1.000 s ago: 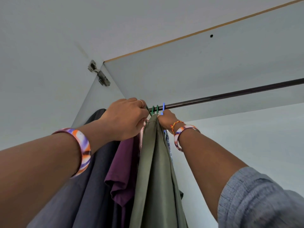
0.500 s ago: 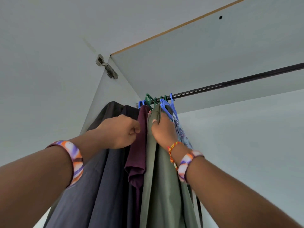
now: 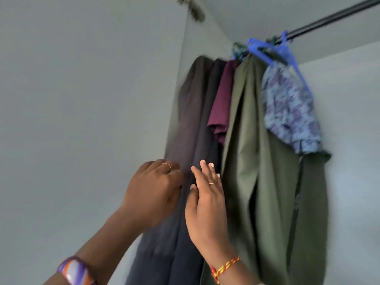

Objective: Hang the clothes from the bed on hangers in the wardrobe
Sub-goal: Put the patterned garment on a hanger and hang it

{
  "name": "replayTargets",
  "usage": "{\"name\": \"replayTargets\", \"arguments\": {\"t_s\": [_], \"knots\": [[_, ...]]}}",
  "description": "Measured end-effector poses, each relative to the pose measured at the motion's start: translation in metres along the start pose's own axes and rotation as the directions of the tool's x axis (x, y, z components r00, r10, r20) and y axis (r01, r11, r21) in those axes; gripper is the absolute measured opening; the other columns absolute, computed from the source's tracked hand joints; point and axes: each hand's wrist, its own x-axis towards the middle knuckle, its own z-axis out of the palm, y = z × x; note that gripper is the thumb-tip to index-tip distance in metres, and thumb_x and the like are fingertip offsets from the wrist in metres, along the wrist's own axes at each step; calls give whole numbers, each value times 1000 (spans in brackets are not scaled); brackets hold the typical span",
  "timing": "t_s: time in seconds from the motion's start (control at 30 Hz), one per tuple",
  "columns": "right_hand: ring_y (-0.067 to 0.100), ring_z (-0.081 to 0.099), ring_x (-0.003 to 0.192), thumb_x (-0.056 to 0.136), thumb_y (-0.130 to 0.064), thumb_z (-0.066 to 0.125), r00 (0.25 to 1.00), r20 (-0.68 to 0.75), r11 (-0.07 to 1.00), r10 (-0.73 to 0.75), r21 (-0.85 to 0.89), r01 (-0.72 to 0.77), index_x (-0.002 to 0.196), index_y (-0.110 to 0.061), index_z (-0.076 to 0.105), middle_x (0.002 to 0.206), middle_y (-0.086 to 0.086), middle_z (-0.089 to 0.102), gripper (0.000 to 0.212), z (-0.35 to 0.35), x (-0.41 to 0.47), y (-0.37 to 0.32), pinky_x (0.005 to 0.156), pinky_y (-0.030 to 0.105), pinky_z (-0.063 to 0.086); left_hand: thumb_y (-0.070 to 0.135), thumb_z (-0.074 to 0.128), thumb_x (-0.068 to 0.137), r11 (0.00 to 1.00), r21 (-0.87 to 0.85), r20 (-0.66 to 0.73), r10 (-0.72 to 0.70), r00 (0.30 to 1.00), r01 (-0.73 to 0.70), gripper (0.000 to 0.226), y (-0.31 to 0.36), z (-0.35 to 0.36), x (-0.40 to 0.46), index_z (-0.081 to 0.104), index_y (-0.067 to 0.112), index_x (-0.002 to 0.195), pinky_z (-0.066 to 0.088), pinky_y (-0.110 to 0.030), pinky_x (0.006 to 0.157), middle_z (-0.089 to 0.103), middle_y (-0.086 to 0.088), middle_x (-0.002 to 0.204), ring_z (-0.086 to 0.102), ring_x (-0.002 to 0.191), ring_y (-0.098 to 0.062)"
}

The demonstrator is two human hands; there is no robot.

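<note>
Five garments hang bunched at the left end of the wardrobe rail (image 3: 329,18), the olive one (image 3: 257,161) under a blue hanger (image 3: 267,50). The left hand (image 3: 156,192) grasps the dark garment (image 3: 185,124); the right hand (image 3: 207,202) lies released, fingers straight, against it.

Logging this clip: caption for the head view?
Both hands at dark grey garments hanging beside olive green garment.

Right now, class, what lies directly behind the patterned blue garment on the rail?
The olive green garment hangs behind the patterned blue garment, showing below and beside it. Whatever lies further back is covered; the blue hanger shows above.
</note>
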Motion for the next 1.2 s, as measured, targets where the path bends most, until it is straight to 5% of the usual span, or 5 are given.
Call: {"name": "replayTargets", "arguments": {"t_s": [0.47, 0.67, 0.83, 1.03, 1.2], "knots": [[27, 41, 131, 83, 1, 45, 812, 575, 887, -96, 420, -193, 123, 0, 57, 135, 17, 52, 42, 46, -318, -229, 105, 47, 38, 17, 78, 64, 898, 382, 453, -389, 802, 219, 48, -48, -158, -394, 66, 14, 111, 48, -37, 91, 65, -5, 118, 64, 106, -23], [38, 54, 119, 73, 7, 50, 644, 635, 743, -427, 652, -151, 117, 4, 60, 127, 22, 57, 45, 30, -484, -408, 106, 45, 35, 30, 88, 47, 750, 614, 616, -649, 446, 244, 55, -38, -333, -622, 72, 21, 98, 54, -30, 78, 70, -1, 105, 68, 94, -18], [35, 66, 100, 55, 8, 61, 460, 498, 557, -735, 830, -7, 103, 1, 69, 110, 19, 68, 50, 7, -572, -587, 84, 48, 48, 27, 62, 83, 397, 853, 385, -917, 104, 338, 55, -20, -518, -738, 47, 16, 135, 32, -30, 105, 40, -3, 146, 37, 134, -19], [10, 70, 91, 29, -19, 88, 162, 175, 196, -971, 972, 126, 94, -15, 75, 99, -2, 73, 67, -40, -612, -749, 78, 26, 54, 34, 54, 88, 102, 965, 149, -971, -187, 240, 55, 14, -668, -805, 38, 19, 139, 36, -28, 103, 35, 3, 147, 33, 135, -15], [17, 27, 141, 89, -7, 49, -71, -3, -9, -997, 997, 83, 145, -8, 32, 152, 7, 31, 59, -52, -629, -860, 116, 26, 14, 34, 55, 88, -33, 980, 36, -941, -338, 195, 53, 18, -741, -856, 40, 18, 137, 40, -30, 101, 37, 3, 145, 35, 132, -16]]}}
